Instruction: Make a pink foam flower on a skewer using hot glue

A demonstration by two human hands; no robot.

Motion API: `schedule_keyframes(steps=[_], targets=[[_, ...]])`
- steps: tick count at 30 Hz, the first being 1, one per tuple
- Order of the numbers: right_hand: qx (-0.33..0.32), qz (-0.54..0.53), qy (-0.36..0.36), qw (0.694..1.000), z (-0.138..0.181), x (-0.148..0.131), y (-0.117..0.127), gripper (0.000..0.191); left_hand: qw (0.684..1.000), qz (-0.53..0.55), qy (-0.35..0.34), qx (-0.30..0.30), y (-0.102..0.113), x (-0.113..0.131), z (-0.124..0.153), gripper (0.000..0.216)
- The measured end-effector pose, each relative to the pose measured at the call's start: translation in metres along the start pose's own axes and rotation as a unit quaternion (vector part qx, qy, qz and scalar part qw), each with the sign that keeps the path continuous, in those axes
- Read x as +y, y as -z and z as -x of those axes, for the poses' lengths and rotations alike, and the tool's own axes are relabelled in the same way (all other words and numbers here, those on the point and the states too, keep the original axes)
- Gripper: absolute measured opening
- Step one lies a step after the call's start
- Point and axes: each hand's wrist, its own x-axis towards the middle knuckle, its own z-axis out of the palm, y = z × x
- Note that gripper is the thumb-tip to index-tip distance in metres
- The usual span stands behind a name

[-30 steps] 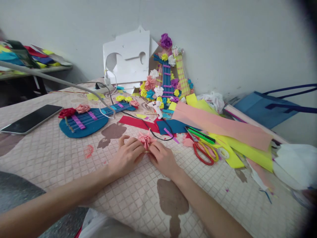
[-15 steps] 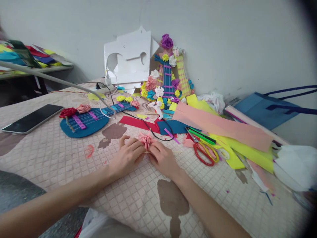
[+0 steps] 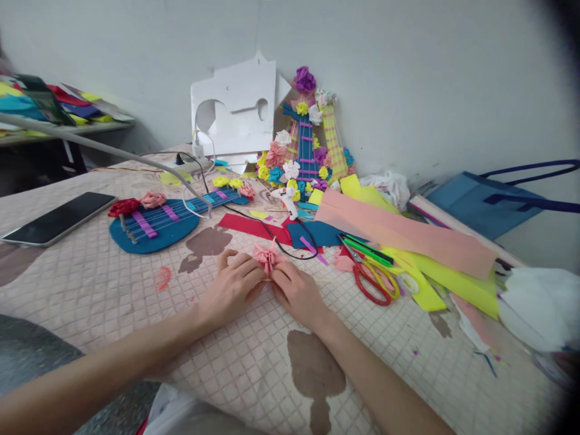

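Note:
A pink crepe-paper flower [image 3: 267,257] is pinched at its base between my two hands, just above the quilted cloth. My left hand [image 3: 238,279] is closed on its left side, with the forefinger bent up. From the right, my right hand [image 3: 296,290] grips it with fingers pressed together. The fingertips hide the flower's base. A thin pale strand [image 3: 324,280] sticks out to the right from behind my right hand. Beyond lies a blue guitar-shaped cutout [image 3: 179,225] with string lines, purple strips and paper flowers.
A white glue gun [image 3: 287,200] with a black cord stands behind the flower. Red-handled scissors [image 3: 371,284], a green cutter [image 3: 369,249] and a tape roll [image 3: 408,283] lie right, near pink paper [image 3: 403,232]. A phone [image 3: 58,217] lies left. Decorated guitars [image 3: 307,145] lean on the wall.
Both hands keep their grip on the pink flower with hardly any movement. The view has shifted very slightly.

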Motion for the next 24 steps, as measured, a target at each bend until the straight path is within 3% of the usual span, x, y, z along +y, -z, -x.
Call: schedule_keyframes(steps=[24], targets=[[0.022,-0.013,-0.009,1.0,0.0005,-0.0012,-0.0012,0.01,0.999,0.027,0.015,-0.021,0.0008,-0.0006,0.0005,0.009]])
